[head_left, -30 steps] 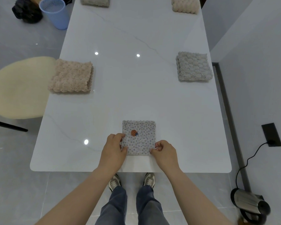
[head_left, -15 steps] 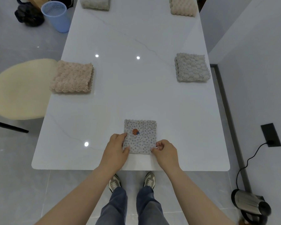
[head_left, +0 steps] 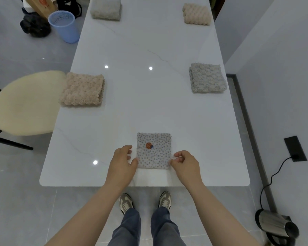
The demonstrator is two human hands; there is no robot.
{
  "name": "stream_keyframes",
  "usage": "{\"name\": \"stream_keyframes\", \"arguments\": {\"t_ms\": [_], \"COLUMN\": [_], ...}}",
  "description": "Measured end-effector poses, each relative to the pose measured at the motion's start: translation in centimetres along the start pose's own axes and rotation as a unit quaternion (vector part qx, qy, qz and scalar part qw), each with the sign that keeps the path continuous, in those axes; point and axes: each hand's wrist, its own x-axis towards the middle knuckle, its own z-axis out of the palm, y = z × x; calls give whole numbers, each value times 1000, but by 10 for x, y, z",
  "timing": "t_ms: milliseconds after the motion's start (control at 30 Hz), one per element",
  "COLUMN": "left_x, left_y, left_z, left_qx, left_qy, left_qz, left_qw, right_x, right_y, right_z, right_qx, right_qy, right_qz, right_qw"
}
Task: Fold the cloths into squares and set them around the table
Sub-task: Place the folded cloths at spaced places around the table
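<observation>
A small grey spotted cloth [head_left: 154, 150] with an orange patch lies folded square near the front edge of the white marble table [head_left: 149, 107]. My left hand [head_left: 122, 164] rests just left of it, fingers loosely curled and off the fabric, thumb tip at the near left corner. My right hand [head_left: 185, 165] sits at the near right corner, fingers curled, thumb touching the edge. Neither hand lifts the cloth. A folded beige cloth [head_left: 82, 89] lies at the left edge and a grey cloth [head_left: 207, 78] at the right. A grey one [head_left: 106, 8] and a beige one [head_left: 196, 14] lie at the far end.
A cream chair [head_left: 25, 103] stands against the table's left side. A blue bin [head_left: 64, 26] and a black bag [head_left: 35, 25] are on the floor at the far left. A white wall runs close along the right, with a steel kettle [head_left: 277, 226] and its cable on the floor.
Both hands have slid outward off the spotted cloth to its near corners. The cloth stays flat in place. My view has tilted up a little.
</observation>
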Motion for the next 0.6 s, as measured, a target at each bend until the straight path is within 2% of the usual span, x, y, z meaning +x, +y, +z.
{"name": "stream_keyframes", "arguments": {"t_ms": [200,400,600], "left_x": [-8,-9,-20], "left_y": [10,26,43], "left_z": [-13,-22,-15], "left_qx": [-43,-16,-10], "left_qy": [-15,-45,-42], "left_qz": [2,44,46], "left_qw": [999,998,998], "right_x": [-15,-29,-34], "right_y": [-17,-27,-26], "right_z": [-9,-13,-35], "right_qx": [23,47,59], "right_qy": [5,23,16], "right_qz": [-16,-23,-45], "right_qw": [1000,998,997]}}
